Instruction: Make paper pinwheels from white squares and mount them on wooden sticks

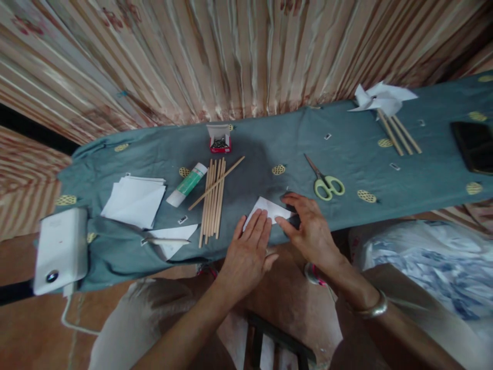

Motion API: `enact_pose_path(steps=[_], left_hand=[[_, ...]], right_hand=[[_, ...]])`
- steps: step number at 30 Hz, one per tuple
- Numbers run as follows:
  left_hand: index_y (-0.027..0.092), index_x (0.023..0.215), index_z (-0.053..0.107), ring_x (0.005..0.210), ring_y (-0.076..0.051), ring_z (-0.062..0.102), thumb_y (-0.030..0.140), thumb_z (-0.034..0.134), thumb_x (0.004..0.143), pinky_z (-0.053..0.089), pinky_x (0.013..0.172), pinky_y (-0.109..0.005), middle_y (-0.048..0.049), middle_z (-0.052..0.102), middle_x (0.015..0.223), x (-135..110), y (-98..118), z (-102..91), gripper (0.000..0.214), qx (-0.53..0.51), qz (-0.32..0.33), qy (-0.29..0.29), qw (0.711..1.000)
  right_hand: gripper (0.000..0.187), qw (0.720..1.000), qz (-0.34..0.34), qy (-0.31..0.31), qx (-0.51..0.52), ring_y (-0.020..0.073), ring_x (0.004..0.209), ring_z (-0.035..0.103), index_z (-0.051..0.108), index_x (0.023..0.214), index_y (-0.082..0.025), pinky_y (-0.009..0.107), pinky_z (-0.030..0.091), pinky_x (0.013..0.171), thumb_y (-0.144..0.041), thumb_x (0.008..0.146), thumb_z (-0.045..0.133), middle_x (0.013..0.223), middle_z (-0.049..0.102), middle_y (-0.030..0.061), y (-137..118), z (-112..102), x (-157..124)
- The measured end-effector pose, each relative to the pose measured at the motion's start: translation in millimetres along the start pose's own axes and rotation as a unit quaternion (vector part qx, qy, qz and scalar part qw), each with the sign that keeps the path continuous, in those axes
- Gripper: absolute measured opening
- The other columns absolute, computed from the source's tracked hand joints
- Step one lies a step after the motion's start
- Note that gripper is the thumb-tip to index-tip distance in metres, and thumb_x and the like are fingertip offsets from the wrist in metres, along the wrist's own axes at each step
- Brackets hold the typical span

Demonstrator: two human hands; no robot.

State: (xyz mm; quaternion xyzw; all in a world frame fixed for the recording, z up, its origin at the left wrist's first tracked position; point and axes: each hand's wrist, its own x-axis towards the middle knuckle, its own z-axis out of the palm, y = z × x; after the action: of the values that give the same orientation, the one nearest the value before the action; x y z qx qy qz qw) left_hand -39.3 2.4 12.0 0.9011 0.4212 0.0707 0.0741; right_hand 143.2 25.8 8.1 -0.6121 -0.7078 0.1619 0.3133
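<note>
A folded piece of white paper (pixel 265 205) lies near the front edge of the cloth-covered table. My left hand (pixel 248 252) rests flat on its left part, fingers stretched out. At the paper's right corner is my right hand (pixel 310 226), thumb and fingers apart around it, with nothing seen gripped. Green-handled scissors (pixel 324 182) lie beyond my right hand. Left of the paper is a row of wooden sticks (pixel 211 205), one lying across the others. A glue stick (pixel 187 185) with a green label is beside them.
Behind the sticks stands an open red box of small metal pieces (pixel 220 144). Leftward are stacked white paper sheets (pixel 134 200), a pencil (pixel 169 240) on a paper scrap and a white device (pixel 61 249) with a cable. Paper pinwheels (pixel 385 100) and a dark phone (pixel 473 146) lie right.
</note>
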Motion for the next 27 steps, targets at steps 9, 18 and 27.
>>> enact_pose_path(steps=[9, 18, 27], left_hand=[[0.004, 0.141, 0.037, 0.142, -0.028, 0.034, 0.036, 0.046, 0.095, 0.032, 0.113, -0.048, -0.0201, 0.043, 0.148, -28, -18, -4.0, 0.057, 0.03, -0.009, 0.029, 0.999], [0.007, 0.143, 0.035, 0.14, -0.029, 0.037, 0.031, 0.052, 0.092, 0.039, 0.11, -0.048, -0.0201, 0.045, 0.147, -51, -26, -8.0, 0.059, 0.025, -0.016, 0.046, 0.999], [0.005, 0.142, 0.036, 0.14, -0.03, 0.037, 0.032, 0.054, 0.09, 0.039, 0.11, -0.049, -0.0217, 0.045, 0.146, -52, -23, -7.4, 0.06, 0.048, -0.018, 0.055, 0.997]], right_hand=[[0.027, 1.0, -0.005, 0.014, 0.02, 0.0304, 0.117, 0.056, 0.059, 0.113, -0.02, 0.051, 0.043, 0.1, -0.03, 0.09, 0.051, 0.12, 0.063, 0.0145, 19, -9, -1], [0.019, 0.999, -0.022, 0.017, 0.038, 0.0274, 0.115, 0.057, 0.06, 0.103, -0.02, 0.049, 0.042, 0.102, -0.024, 0.091, 0.046, 0.118, 0.063, 0.0145, 27, -9, -2], [0.03, 0.987, 0.014, -0.025, 0.159, 0.0216, 0.118, 0.059, 0.068, 0.104, -0.023, 0.044, 0.04, 0.106, -0.031, 0.094, 0.04, 0.12, 0.067, 0.0086, 28, -18, 4]])
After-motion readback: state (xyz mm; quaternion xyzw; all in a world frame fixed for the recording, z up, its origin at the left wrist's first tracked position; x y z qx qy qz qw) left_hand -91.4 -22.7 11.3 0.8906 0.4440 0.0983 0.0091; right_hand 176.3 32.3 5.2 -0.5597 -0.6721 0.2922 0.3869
